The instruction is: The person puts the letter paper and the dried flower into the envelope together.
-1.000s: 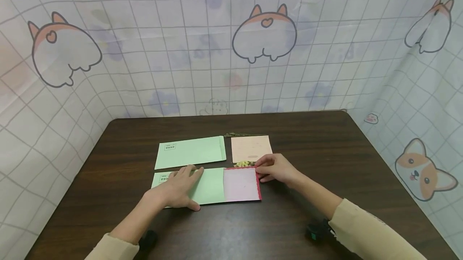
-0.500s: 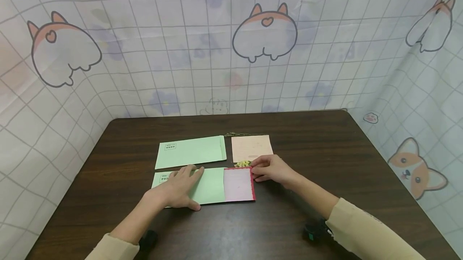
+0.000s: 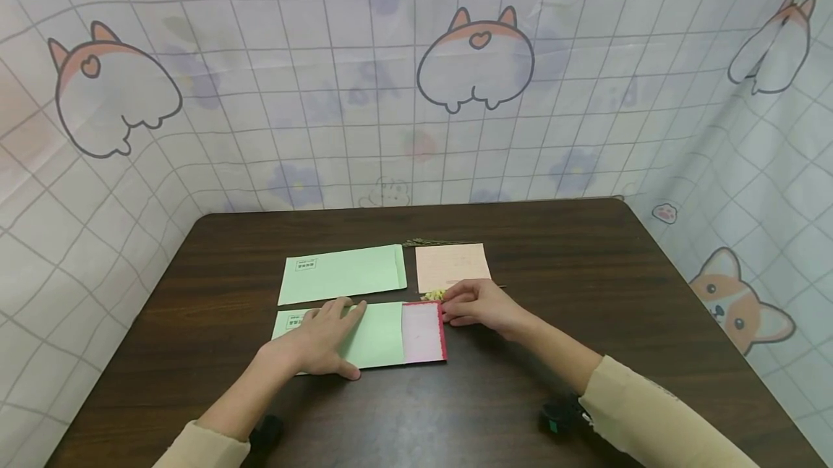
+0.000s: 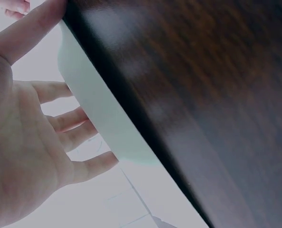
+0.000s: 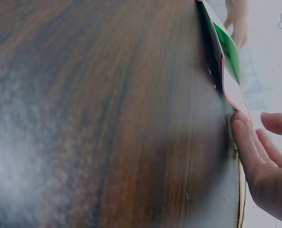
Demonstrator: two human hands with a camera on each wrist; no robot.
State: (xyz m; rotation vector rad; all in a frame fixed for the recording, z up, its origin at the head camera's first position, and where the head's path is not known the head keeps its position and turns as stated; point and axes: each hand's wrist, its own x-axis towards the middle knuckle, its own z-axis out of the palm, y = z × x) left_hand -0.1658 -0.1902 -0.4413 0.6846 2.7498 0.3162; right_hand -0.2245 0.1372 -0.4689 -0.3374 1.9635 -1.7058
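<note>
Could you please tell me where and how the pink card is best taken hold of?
Probably pinch the pink card by its red-trimmed right edge, coming from the right: that end sticks out of the near green envelope, which covers its left part.

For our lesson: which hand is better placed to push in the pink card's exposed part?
Probably the right hand: it is at the outer edge of the pink card; the left hand rests on the nearer envelope.
</note>
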